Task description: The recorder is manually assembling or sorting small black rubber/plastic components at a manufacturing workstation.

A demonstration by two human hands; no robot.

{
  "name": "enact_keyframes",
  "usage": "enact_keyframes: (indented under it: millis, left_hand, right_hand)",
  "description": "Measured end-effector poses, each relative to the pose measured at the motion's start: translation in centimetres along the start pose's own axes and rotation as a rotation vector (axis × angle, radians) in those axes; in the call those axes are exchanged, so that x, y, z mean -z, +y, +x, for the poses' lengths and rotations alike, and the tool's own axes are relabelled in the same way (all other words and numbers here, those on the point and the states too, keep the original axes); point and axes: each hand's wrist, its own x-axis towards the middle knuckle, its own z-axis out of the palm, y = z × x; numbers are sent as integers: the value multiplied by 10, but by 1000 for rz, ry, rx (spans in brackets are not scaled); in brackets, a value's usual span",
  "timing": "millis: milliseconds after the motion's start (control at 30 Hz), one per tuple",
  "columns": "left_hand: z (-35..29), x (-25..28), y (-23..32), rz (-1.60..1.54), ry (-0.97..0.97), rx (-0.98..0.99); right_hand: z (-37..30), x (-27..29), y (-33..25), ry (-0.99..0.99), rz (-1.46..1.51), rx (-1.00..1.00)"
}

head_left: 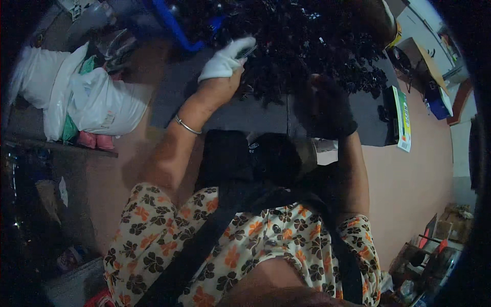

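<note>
A large heap of small black pieces (286, 46) covers the far part of a dark grey table (245, 117). My left hand (225, 66), partly covered by a white glove, is at the heap's left front edge. Its thumb and forefinger are closed on a small shiny piece (248, 51), too small to tell its kind. In a black glove, my right hand (327, 110) is at the front of the heap, to the right of my left hand and apart from it. Its fingers blend into the dark, so what they hold, if anything, is hidden.
A blue plastic edge (176, 28) stands at the heap's far left. Full white bags (110, 102) sit on a shelf at left. A yellow-green printed box (401, 120) lies at the table's right edge. Assorted clutter (434, 250) fills the lower right.
</note>
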Motion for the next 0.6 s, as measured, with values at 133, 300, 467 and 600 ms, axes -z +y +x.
enact_keyframes:
  millis: [133,300,467,600]
  left_hand:
    - [-8,10,-7,-121,-132,247]
    - [-18,4,-6,-356,-98,307]
    - [-14,4,-1,-257,-58,304]
    - [-11,17,-10,-186,-6,127]
  right_hand:
    - [-9,4,-10,118,-446,69]
    - [-17,1,-32,25,-583,-280]
    - [-19,9,-25,-96,-280,-223]
    - [-16,9,-20,-200,-52,77]
